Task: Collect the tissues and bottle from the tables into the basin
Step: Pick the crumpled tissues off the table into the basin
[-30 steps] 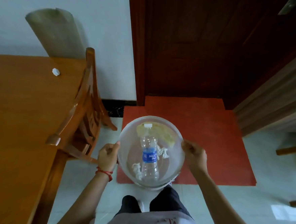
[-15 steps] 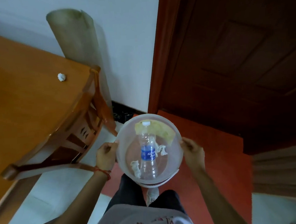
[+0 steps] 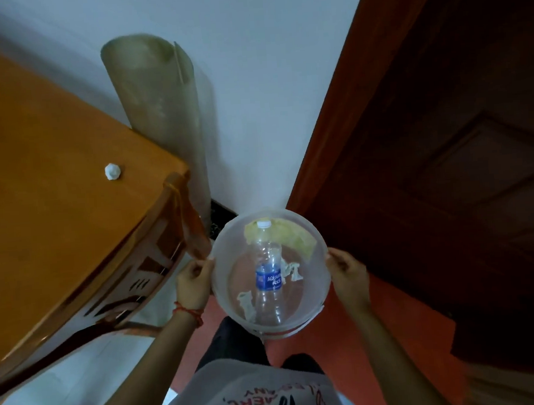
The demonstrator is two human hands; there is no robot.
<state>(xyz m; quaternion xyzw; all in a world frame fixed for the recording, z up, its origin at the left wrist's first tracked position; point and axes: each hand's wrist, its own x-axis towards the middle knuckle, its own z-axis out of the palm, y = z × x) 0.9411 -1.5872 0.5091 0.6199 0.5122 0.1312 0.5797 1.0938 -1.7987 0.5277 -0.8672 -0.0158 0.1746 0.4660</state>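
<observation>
Basin [image 3: 221, 287] transport uses two opposed rim grips, left hand [image 3: 193, 281] and right hand [image 3: 346, 271] each closed on the edge, keeping it level so the bottle [image 3: 268, 276] and tissues [image 3: 291, 271] stay inside; one crumpled tissue [image 3: 112, 171] remains on the table [image 3: 39, 218].
</observation>
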